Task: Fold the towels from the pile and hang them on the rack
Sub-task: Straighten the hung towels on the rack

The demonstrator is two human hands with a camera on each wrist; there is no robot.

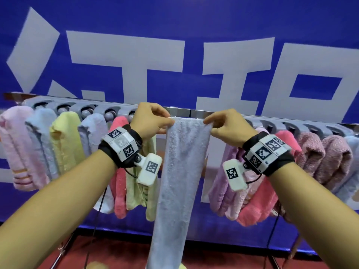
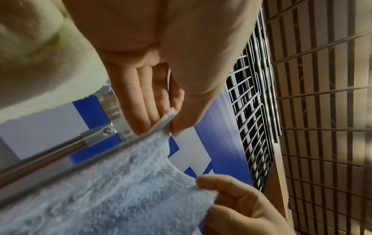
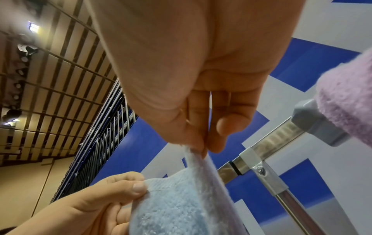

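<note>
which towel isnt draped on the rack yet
The light blue towel in the middle: both hands pinch its top corners, left hand, right hand. The others hang folded over the rack.

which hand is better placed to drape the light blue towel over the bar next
Neither alone. The left hand and right hand each pinch a top corner of the light blue towel level with the rack bar, so both should probably carry it over together.

Indoor hall or exhibition-type space: big blue banner [image 1: 194, 20] behind rack [image 1: 291, 121], slatted ceiling [image 2: 322, 111], red floor [image 1: 120, 247].
</note>
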